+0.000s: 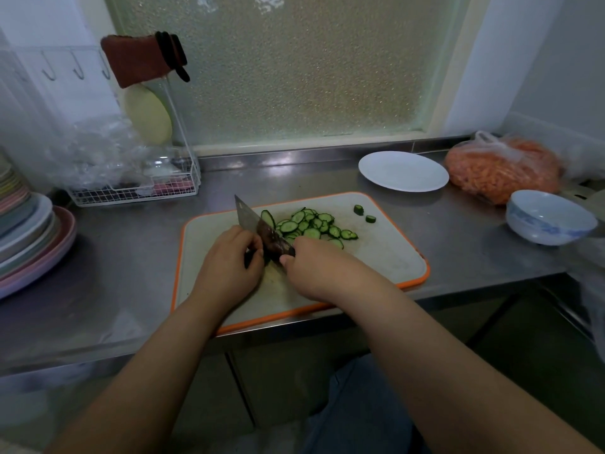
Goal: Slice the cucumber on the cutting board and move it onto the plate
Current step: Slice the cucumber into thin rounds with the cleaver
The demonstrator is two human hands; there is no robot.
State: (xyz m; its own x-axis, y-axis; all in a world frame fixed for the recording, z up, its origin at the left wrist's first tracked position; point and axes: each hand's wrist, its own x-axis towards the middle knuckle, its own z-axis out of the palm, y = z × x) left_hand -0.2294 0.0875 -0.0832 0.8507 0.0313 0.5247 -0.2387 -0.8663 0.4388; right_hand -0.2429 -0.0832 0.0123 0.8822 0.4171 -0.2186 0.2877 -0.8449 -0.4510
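Note:
A white cutting board with an orange rim (386,257) lies on the steel counter. A pile of thin cucumber slices (311,224) spreads across its middle, and two cut end pieces (364,213) lie apart to the right. My right hand (314,267) grips the handle of a cleaver (252,221), whose blade stands on the board left of the slices, with one slice stuck to it. My left hand (229,260) sits curled against the blade's left side; what it holds is hidden. An empty white plate (403,171) sits behind the board to the right.
A blue-and-white bowl (550,217) and a bag of orange shreds (504,168) are at the right. A wire rack (137,188) with plastic wrap stands at the back left. Stacked plates (29,237) sit at the far left. The counter's front edge runs just below the board.

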